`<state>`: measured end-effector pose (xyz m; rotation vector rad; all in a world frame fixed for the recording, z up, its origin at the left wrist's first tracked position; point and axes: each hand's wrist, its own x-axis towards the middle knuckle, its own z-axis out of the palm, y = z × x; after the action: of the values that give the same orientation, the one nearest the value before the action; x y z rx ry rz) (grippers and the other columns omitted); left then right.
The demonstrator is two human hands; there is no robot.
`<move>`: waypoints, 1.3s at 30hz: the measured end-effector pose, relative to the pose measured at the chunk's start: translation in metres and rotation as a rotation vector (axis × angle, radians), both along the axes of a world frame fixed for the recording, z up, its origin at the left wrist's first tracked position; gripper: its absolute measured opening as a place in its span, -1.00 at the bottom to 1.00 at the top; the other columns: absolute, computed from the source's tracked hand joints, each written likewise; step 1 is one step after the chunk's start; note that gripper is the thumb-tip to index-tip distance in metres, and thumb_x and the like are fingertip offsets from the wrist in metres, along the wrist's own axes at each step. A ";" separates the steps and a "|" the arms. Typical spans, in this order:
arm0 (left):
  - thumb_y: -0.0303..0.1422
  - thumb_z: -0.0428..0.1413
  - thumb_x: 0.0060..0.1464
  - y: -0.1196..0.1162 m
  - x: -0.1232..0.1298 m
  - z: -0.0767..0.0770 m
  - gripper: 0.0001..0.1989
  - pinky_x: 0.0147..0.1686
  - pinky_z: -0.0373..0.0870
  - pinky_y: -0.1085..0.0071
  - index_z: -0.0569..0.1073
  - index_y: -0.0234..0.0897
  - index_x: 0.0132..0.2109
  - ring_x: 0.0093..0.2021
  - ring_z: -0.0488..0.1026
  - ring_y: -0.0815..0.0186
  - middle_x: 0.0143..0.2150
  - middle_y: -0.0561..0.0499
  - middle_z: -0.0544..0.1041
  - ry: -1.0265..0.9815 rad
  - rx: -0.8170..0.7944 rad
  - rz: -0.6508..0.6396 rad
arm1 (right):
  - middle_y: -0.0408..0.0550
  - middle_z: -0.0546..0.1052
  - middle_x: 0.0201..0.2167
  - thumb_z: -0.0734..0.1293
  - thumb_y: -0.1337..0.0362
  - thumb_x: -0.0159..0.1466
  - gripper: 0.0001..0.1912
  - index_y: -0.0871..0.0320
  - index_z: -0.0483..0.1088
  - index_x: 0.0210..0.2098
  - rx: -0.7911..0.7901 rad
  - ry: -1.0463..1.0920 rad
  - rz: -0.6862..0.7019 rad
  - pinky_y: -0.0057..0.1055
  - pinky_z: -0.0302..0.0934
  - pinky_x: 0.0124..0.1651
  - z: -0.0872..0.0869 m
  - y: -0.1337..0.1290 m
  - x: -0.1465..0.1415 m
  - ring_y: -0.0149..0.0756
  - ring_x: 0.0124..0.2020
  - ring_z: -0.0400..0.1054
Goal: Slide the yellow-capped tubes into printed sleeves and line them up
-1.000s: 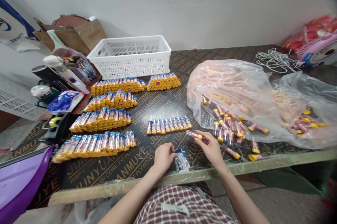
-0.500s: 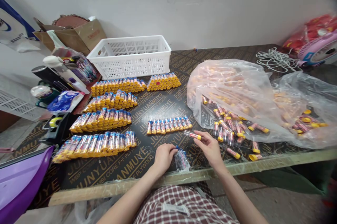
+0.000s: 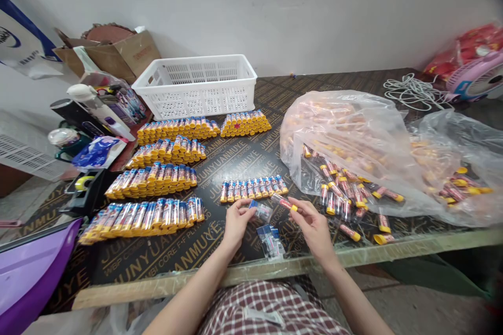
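Observation:
My left hand (image 3: 238, 222) pinches a small clear plastic packet (image 3: 262, 211) with a blue top edge, held a little above the table. Facing it, my right hand (image 3: 312, 224) grips a clear tube (image 3: 283, 202) by its yellow-capped end, its other end pointing at the packet. More flat packets (image 3: 271, 242) lie on the table between my wrists. Just beyond my hands runs a row of blue-topped, yellow-based tubes (image 3: 254, 188). Loose tubes (image 3: 346, 193) without blue tops lie to the right of my right hand.
Stacked tubes (image 3: 145, 217) form several rows on the left. A white crate (image 3: 196, 98) stands against the wall. Large plastic bags of tubes (image 3: 346, 115) fill the right, near a pink fan (image 3: 473, 80). A tape dispenser (image 3: 88, 193) and purple dustpan-like object (image 3: 39, 277) sit at left.
My left hand has lifted one packet off the pile and moved it up beside the tube. My right hand keeps the tube, now tilted slightly more.

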<state>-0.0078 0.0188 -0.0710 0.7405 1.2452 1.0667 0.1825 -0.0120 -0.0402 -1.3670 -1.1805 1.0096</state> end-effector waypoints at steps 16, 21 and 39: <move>-0.26 0.41 -0.44 0.017 -0.007 0.015 -0.63 -0.49 0.39 0.54 0.49 -0.40 -0.48 -0.54 0.44 0.44 -0.56 0.03 0.52 -0.337 -0.215 0.250 | -0.03 0.45 -0.15 0.28 0.34 0.27 -0.76 0.03 0.42 -0.07 0.301 -0.301 0.036 -0.33 0.36 -0.16 0.009 -0.020 -0.017 -0.27 -0.19 0.39; -0.21 0.41 -0.45 0.015 -0.005 0.014 -0.59 -0.48 0.39 0.54 0.48 -0.40 -0.47 -0.53 0.43 0.45 -0.56 0.06 0.50 -0.306 -0.190 0.257 | -0.02 0.46 -0.15 0.27 0.36 0.27 -0.76 0.04 0.44 -0.08 0.309 -0.328 0.084 -0.33 0.36 -0.15 0.005 -0.019 -0.021 -0.25 -0.16 0.39; -0.18 0.34 -0.24 -0.011 0.007 0.047 -0.64 -0.46 0.39 0.48 0.50 -0.42 -0.41 -0.52 0.44 0.41 -0.51 -0.01 0.51 -0.286 -0.127 -0.374 | 0.06 0.00 0.30 0.26 0.46 0.03 -0.15 0.03 -0.05 0.29 0.372 -0.371 0.422 -0.03 0.06 0.24 0.003 -0.006 -0.015 -0.02 0.30 -0.06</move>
<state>-0.0007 0.0079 -0.0235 0.6641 0.8781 0.7483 0.1677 -0.0175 -0.0372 -1.0515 -1.8885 0.7772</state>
